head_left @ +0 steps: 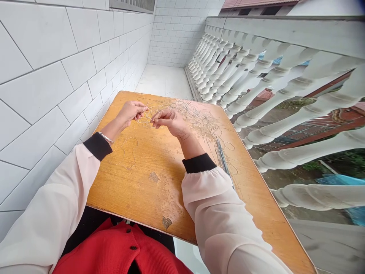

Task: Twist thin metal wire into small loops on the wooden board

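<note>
1. In the head view, we see the left hand (131, 113) and right hand (170, 122) closed, fingertips pinching a pale thread (146, 118) above the table (134, 182).
2. We judge that a hard pull could snag the tangle (190, 114) just beyond them, tightening its knots.

The head camera looks forward and down, close above the left hand (131, 113) and right hand (169, 122).

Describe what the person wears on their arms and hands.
The left sleeve and right sleeve are loose and pale pink, each ending in a wide black cuff. A silver bangle circles the left wrist. The left hand and right hand wear no gloves.
</note>
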`<state>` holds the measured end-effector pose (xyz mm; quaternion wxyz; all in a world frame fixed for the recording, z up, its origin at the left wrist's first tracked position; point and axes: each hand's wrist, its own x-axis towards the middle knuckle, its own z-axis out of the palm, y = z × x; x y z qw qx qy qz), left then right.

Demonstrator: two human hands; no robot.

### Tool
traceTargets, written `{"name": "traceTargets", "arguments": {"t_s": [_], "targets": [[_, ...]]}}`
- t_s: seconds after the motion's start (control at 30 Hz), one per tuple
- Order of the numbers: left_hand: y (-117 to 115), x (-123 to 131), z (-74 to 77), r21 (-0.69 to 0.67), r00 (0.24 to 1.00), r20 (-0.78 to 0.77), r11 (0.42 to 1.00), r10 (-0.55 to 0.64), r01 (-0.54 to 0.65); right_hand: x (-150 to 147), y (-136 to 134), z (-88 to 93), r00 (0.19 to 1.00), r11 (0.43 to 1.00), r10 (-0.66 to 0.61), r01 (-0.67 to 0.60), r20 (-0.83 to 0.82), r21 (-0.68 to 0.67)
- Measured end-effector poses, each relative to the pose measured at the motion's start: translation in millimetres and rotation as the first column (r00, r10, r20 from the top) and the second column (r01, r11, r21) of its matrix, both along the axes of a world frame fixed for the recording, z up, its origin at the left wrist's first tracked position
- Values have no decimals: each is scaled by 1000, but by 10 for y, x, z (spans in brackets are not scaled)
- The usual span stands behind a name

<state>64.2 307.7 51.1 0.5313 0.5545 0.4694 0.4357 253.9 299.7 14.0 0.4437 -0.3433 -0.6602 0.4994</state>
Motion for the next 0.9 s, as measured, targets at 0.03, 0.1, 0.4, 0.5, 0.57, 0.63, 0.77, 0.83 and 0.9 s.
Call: {"name": "traceTargets", "arguments": {"t_s": [0.03, 0.1, 0.4, 0.5, 0.57, 0.63, 0.77, 0.83, 0.9], "targets": [[13, -6, -6, 24, 999, -32, 1000, -3, 4, -4, -14, 21, 1000, 1000, -10, 10, 17, -1], [30, -9, -21, 65, 996, -87, 998, 0, 5, -15, -44, 59, 999, 999, -29, 28, 27, 16], [-105, -4, 41, 48, 978, -198, 996, -59, 70, -144, -32, -20, 992, 990, -110, 114, -59, 83], [-131, 3, 9, -30, 974, -165, 988, -156, 153, -224, 5, -102, 973, 988, -136, 146, -188, 39], [-138, 34, -64, -53, 979, -122, 986, -161, 156, -279, 7, -132, 948, 980, -193, 201, -252, 7], [-151, 85, -162, -42, 986, -96, 990, -135, 131, -333, -10, -148, 917, 961, -272, 277, -291, -26], [-184, 185, -342, 3, 979, -169, 993, -112, 114, -423, -61, -180, 864, 916, -394, 399, -312, -53], [-184, 199, -392, 40, 964, -248, 993, -98, 111, -440, -70, -200, 847, 892, -441, 452, -298, -36], [-177, 191, -405, 71, 945, -321, 992, -71, 99, -430, -61, -218, 818, 854, -500, 521, -283, -1]]}}
